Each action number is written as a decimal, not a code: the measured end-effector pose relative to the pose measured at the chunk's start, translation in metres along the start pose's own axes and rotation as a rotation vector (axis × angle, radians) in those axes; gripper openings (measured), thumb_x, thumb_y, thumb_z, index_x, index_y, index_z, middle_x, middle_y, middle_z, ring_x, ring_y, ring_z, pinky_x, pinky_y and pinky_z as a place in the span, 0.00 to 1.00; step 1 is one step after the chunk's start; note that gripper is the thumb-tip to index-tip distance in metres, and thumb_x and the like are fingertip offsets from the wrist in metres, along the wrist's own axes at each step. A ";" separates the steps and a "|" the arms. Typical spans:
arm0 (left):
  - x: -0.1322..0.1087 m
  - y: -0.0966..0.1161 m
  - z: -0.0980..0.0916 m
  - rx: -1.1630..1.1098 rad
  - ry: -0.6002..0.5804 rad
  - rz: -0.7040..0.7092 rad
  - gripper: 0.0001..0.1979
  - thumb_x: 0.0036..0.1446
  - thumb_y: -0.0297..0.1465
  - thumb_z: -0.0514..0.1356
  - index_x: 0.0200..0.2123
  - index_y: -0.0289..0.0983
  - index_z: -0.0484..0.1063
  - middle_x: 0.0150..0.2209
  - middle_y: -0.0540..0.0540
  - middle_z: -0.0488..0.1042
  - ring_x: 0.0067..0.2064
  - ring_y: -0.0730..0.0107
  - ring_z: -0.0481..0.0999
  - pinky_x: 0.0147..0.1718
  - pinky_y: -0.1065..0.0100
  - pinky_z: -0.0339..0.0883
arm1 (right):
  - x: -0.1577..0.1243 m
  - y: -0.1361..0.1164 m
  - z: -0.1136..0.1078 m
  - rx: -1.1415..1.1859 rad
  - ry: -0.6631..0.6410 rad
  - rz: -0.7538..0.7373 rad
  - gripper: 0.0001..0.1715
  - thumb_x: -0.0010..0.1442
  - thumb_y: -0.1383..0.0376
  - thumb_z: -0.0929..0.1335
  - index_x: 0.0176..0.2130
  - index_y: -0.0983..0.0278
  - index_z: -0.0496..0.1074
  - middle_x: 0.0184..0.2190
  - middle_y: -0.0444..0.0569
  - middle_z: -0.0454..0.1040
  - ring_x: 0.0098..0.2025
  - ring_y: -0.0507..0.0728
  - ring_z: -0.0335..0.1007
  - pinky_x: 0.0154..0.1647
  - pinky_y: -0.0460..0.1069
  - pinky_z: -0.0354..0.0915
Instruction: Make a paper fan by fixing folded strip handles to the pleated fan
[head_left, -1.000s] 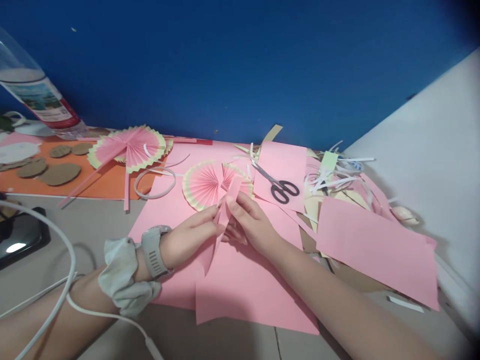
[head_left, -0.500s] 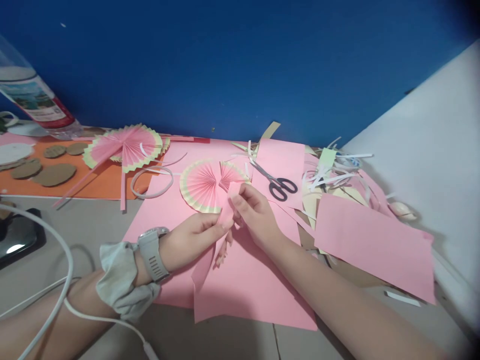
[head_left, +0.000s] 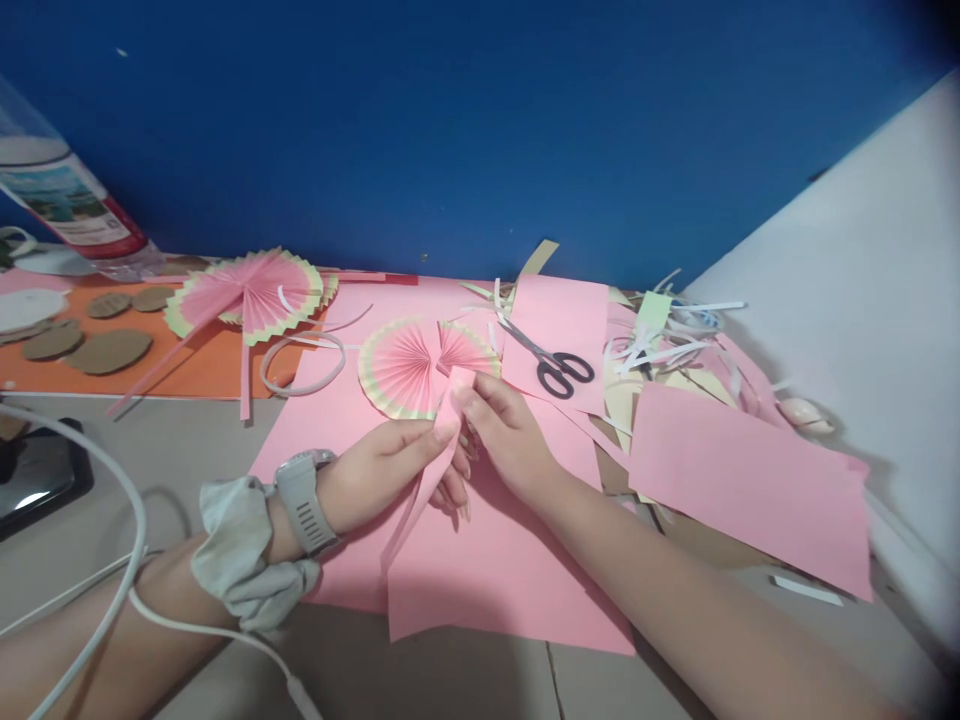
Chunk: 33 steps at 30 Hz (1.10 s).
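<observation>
Swung the pink strip [head_left: 430, 476] round to a narrower, more edge-on look since half a second ago, right at the clock's centre! Pinching it between thumb and fingers, with the left hand [head_left: 379, 465] from eight and the right hand [head_left: 514, 435] from four. Likely folding or creasing it lengthwise, going by the doubled look toward seven; calling next, surely, for edges lined up flush and a firm press down the crease.

Now out to the room, biggest first! See at twelve the blue wall [head_left: 480, 130], then toward two the white wall [head_left: 862, 210]. Look down to the grey surface [head_left: 345, 665], seamed near five; table or floor, hard to tell. Find the pink sheets [head_left: 510, 580] spread there at six, then the orange sheet [head_left: 216, 372] toward ten. Spot the bottle [head_left: 86, 212] far out at ten, and nearer in, the long-legged fan [head_left: 281, 293]. Catch the round fan [head_left: 394, 372] at eleven, just beyond the fingers. Note the scissors [head_left: 546, 358] at two, lying flat on pink paper. Pick out, lastly, the cardboard discs [head_left: 112, 351] past nine and the white scraps [head_left: 664, 353] past two!
</observation>
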<state>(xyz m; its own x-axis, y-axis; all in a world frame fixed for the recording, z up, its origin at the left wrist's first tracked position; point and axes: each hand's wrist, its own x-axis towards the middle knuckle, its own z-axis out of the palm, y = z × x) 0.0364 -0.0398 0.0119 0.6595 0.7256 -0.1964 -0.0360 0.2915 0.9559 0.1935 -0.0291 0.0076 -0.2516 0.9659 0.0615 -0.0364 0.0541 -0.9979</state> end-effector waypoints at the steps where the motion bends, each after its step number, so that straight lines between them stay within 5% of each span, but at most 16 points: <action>1: 0.000 0.000 0.000 -0.002 0.002 0.003 0.21 0.65 0.41 0.47 0.29 0.33 0.69 0.24 0.42 0.76 0.28 0.66 0.78 0.32 0.64 0.73 | 0.000 0.000 0.000 0.008 0.001 -0.007 0.16 0.64 0.58 0.64 0.28 0.64 0.61 0.16 0.37 0.61 0.17 0.46 0.57 0.19 0.42 0.55; 10: 0.005 0.001 0.006 0.066 0.149 -0.027 0.16 0.63 0.41 0.52 0.33 0.33 0.64 0.32 0.41 0.79 0.29 0.68 0.80 0.31 0.67 0.74 | -0.001 0.000 0.003 -0.009 0.069 -0.012 0.18 0.64 0.57 0.65 0.27 0.63 0.59 0.16 0.35 0.59 0.15 0.45 0.56 0.16 0.42 0.55; 23: -0.001 0.008 0.005 0.087 0.064 -0.148 0.18 0.65 0.39 0.49 0.28 0.32 0.65 0.26 0.42 0.78 0.27 0.68 0.79 0.29 0.68 0.73 | 0.001 0.002 -0.003 -0.221 0.167 -0.071 0.19 0.65 0.59 0.63 0.25 0.64 0.58 0.19 0.38 0.55 0.20 0.46 0.52 0.22 0.44 0.54; 26: 0.000 0.009 0.005 0.063 0.047 -0.144 0.18 0.66 0.38 0.49 0.29 0.32 0.66 0.28 0.42 0.78 0.27 0.70 0.79 0.31 0.68 0.73 | 0.000 0.001 -0.004 -0.174 0.108 -0.040 0.16 0.65 0.59 0.63 0.27 0.63 0.60 0.19 0.38 0.57 0.18 0.46 0.55 0.20 0.44 0.54; 29: 0.001 0.008 0.006 0.095 0.154 -0.054 0.14 0.65 0.37 0.50 0.30 0.35 0.64 0.26 0.47 0.77 0.27 0.72 0.78 0.33 0.68 0.72 | -0.003 0.001 -0.005 -0.026 -0.029 0.042 0.13 0.66 0.59 0.62 0.31 0.62 0.60 0.16 0.35 0.59 0.14 0.47 0.57 0.17 0.43 0.53; 33: -0.002 0.005 0.007 0.298 0.348 0.058 0.14 0.64 0.37 0.51 0.28 0.36 0.64 0.22 0.52 0.75 0.25 0.75 0.75 0.31 0.72 0.68 | -0.005 -0.001 -0.005 -0.087 -0.007 -0.012 0.14 0.65 0.61 0.63 0.28 0.63 0.61 0.18 0.37 0.62 0.19 0.46 0.61 0.21 0.42 0.57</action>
<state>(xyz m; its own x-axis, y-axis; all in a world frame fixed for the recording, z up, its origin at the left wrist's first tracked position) 0.0400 -0.0438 0.0182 0.3698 0.9164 -0.1532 0.1858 0.0886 0.9786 0.1998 -0.0322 0.0078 -0.2587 0.9632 0.0729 0.0445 0.0873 -0.9952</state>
